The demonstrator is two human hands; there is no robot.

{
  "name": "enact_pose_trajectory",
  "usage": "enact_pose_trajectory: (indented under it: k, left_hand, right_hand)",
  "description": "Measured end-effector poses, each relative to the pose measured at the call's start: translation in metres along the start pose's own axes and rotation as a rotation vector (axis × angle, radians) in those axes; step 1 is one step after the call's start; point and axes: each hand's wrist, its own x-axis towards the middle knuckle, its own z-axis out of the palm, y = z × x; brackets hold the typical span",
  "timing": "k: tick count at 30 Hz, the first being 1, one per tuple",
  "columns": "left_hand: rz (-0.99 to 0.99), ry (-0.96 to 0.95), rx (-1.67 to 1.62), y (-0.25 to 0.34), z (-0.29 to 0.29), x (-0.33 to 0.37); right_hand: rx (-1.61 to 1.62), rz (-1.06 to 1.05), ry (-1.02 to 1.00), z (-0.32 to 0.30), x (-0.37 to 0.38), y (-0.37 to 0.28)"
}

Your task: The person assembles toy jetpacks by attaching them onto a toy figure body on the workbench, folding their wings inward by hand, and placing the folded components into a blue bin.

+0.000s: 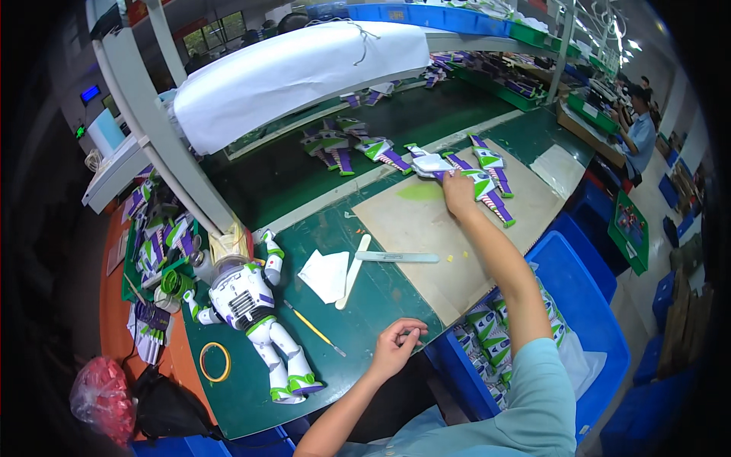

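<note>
My right hand [460,196] reaches to the far side of the brown board and closes its fingers on a white, purple and green toy wing pack [434,165]. Another winged piece [489,158] lies just beyond it. Close to the table's front edge, my left hand [397,346] rests loosely curled, with nothing seen in it. A white toy space figure [251,308] lies on its back at the left. Between it and the board are a yellow-handled brush [314,329], a white paper sheet [326,276], a pale flat stick [353,273] and a grey flat strip [397,257].
The board [403,221] lies on the green table. A blue bin [605,358] with bagged parts stands below my right arm. A tape roll [215,362] and a green cup [177,284] sit left. Winged parts [327,145] lie on the conveyor beyond. Another person [638,133] is far right.
</note>
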Motion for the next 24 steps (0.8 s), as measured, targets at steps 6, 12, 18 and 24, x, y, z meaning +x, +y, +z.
enact_pose_trajectory:
  k: [6, 12, 18, 24]
  left_hand:
    - [0.025, 0.136, -0.137, 0.015, 0.001, 0.018]
    - [-0.091, 0.22, -0.065, 0.063, -0.002, 0.02]
    - [-0.28, -0.138, -0.123, 0.12, -0.052, -0.05]
    - [-0.428, -0.188, 0.144, 0.167, -0.087, -0.119]
  right_hand:
    - [1.835, 0.247, -0.562, -0.106, -0.113, -0.011]
    - [1.921, 0.056, -0.629, -0.191, -0.231, -0.073]
    - [1.669, -0.007, 0.069, -0.21, -0.121, -0.062]
    - [1.62, -0.319, -0.177, -0.242, -0.112, -0.119]
